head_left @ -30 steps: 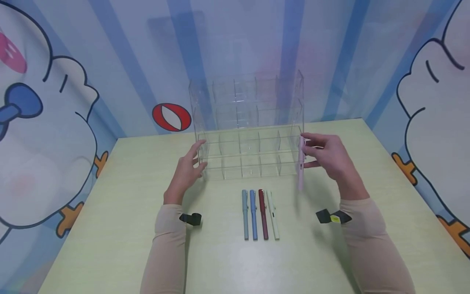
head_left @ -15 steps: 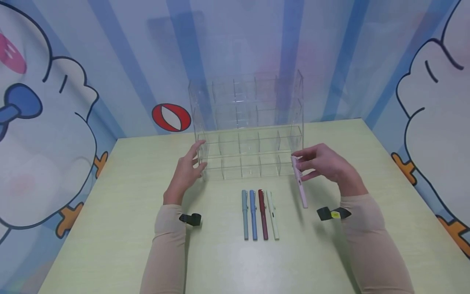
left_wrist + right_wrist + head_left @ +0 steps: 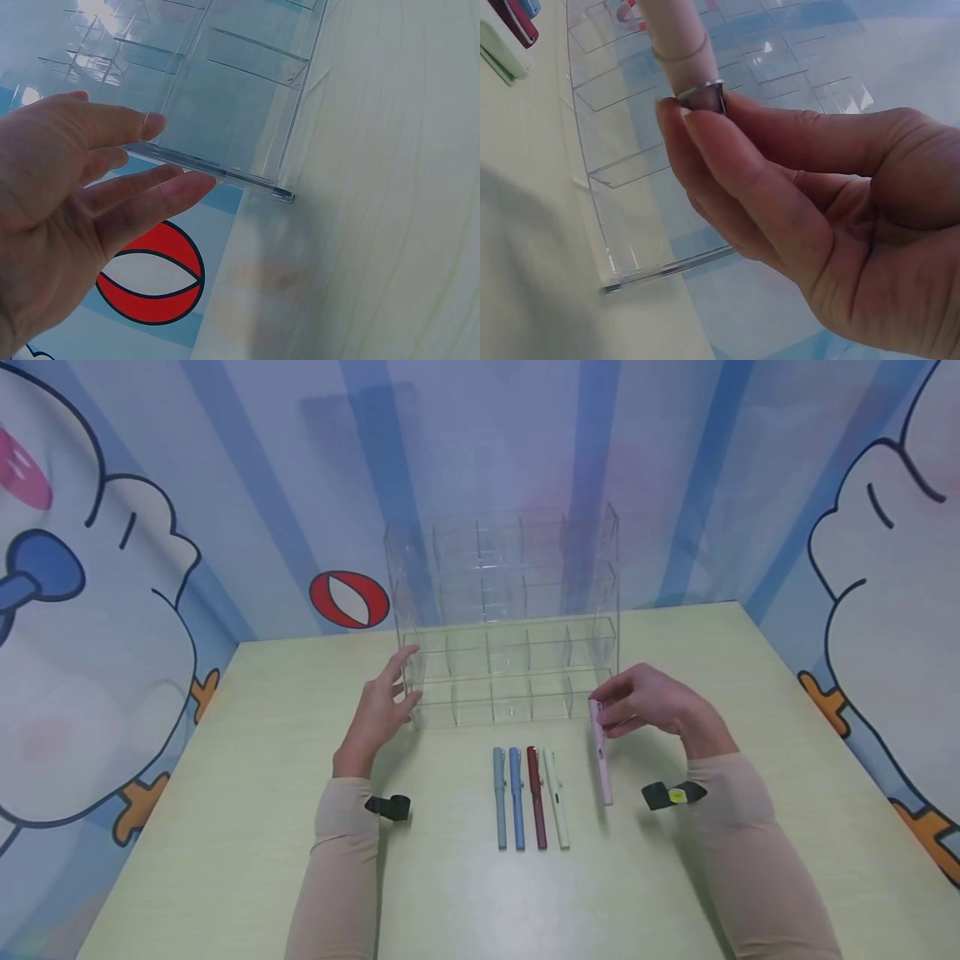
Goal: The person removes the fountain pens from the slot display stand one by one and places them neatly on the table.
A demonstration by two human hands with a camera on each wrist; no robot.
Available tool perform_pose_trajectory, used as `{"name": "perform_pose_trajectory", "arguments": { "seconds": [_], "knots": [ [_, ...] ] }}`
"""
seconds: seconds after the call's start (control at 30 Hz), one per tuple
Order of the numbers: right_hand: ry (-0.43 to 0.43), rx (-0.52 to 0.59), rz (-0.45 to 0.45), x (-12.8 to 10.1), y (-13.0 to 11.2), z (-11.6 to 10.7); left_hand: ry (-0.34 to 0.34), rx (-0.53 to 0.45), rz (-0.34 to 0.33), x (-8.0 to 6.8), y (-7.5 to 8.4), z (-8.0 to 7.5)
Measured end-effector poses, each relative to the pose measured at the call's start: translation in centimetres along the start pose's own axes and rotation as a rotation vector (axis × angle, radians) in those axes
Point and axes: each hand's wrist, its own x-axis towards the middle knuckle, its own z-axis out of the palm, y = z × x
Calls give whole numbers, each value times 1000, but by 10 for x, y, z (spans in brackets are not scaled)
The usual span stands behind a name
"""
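A clear acrylic rack point(image 3: 510, 627) with several tiers of compartments stands on the pale green table point(image 3: 225, 793). My left hand point(image 3: 378, 710) rests open against the rack's front left corner, its straight fingers point(image 3: 142, 187) touching the clear wall point(image 3: 225, 112). My right hand point(image 3: 645, 702) pinches a pink pen point(image 3: 600, 752) by its upper end, just in front of the rack's right corner, with the pen's lower tip near the table. The right wrist view shows fingertips point(image 3: 705, 142) curled round the pink pen point(image 3: 671, 37) at its metal band. A grey-blue, a blue, a dark red and a pale green pen point(image 3: 555, 797) lie side by side.
Cartoon-printed blue-striped walls enclose the table on three sides. The rack point(image 3: 667, 150) stands near the back edge. Black straps point(image 3: 390, 807) sit at both wrists.
My right hand has lowered and drawn the pink pen back from the rack's right side toward the row of pens. The left hand has stayed in place.
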Motion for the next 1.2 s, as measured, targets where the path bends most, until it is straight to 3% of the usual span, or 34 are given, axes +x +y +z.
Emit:
{"name": "perform_pose_trajectory", "arguments": {
  "seconds": [0.5,1.2],
  "knots": [
    [-78,-45,55,9,6,18,-1,-18,1,0,-2,1],
    [-93,-79,132,27,20,37,5,11,1,1,0,0]
  ]
}}
